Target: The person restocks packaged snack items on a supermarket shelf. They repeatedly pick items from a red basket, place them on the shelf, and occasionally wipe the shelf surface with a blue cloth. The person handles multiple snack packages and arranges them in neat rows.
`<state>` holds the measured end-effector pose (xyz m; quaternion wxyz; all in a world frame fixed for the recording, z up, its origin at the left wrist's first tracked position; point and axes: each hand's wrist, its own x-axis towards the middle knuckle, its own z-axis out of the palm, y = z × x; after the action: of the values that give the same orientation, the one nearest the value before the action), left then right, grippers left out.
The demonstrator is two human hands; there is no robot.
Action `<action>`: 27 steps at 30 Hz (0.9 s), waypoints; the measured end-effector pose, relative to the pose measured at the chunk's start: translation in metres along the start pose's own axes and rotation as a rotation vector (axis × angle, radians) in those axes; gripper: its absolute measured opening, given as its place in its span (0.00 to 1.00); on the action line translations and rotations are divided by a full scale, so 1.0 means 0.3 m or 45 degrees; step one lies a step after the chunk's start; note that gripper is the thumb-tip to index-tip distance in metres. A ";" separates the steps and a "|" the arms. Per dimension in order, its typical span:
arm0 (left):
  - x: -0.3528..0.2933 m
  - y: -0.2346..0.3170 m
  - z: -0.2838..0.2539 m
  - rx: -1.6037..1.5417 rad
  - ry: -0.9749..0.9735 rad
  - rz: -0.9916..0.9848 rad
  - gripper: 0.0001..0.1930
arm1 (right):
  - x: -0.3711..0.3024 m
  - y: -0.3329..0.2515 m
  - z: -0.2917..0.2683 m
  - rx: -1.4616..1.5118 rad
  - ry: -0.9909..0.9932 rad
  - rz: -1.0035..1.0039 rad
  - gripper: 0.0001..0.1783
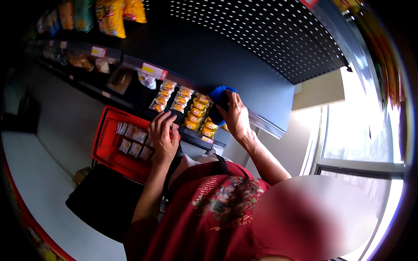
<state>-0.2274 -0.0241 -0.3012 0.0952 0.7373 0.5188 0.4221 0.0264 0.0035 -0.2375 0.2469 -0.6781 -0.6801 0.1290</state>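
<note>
My right hand [237, 116] is closed on a bunched blue cloth [220, 96] at the front of a dark shelf [183, 56]. The cloth hangs over part of the yellow-wrapped small cakes [195, 114] on the lower shelf. My left hand [163, 135] is at the right end of a red shopping basket [106, 143], its fingers apart and slightly bent. Something red shows beside its thumb, and whether the palm rests on the basket's rim is hidden. Inside the basket lie several small clear-wrapped packets [136, 140].
Rows of orange-and-white packets [162, 96] stand left of the yellow ones. Bagged snacks [111, 17] fill the upper left shelf. A perforated back panel [261, 30] rises behind the dark shelf. A black object [104, 200] sits below the basket; a bright window [357, 135] is at right.
</note>
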 end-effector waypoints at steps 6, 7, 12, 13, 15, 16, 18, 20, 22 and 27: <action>-0.149 -0.076 -0.047 -0.005 0.036 -0.245 0.12 | 0.210 -0.213 0.161 0.006 -0.070 -0.206 0.29; -0.171 -0.090 -0.050 -0.020 0.069 -0.248 0.12 | 0.243 -0.243 0.191 0.010 -0.078 -0.236 0.28; -0.251 -0.141 -0.085 0.019 0.101 -0.310 0.14 | 0.400 -0.412 0.330 -0.033 -0.088 -0.324 0.28; -0.267 -0.152 -0.091 0.023 0.111 -0.327 0.14 | 0.430 -0.448 0.354 -0.044 -0.092 -0.348 0.28; -0.303 -0.180 -0.088 0.023 0.151 -0.369 0.15 | 0.485 -0.514 0.400 -0.055 -0.107 -0.401 0.27; -0.308 -0.182 -0.096 0.041 0.179 -0.369 0.15 | 0.510 -0.547 0.418 -0.060 -0.121 -0.416 0.27; -0.319 -0.185 -0.115 0.027 0.185 -0.399 0.13 | 0.557 -0.601 0.461 -0.028 -0.121 -0.420 0.27; -0.323 -0.191 -0.129 0.015 0.169 -0.426 0.12 | 0.610 -0.624 0.508 -0.045 -0.065 -0.519 0.29; -0.337 -0.193 -0.142 0.000 0.161 -0.475 0.11 | 0.647 -0.650 0.551 -0.045 -0.055 -0.567 0.31; -0.411 -0.217 -0.124 -0.152 0.229 -0.712 0.11 | 0.650 -0.674 0.571 0.249 -0.095 -0.703 0.24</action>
<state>-0.3117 -0.1106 -0.3803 0.2047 0.5185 0.6823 0.4730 -0.2267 0.2137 -0.2476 0.3116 -0.4353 -0.8318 0.1468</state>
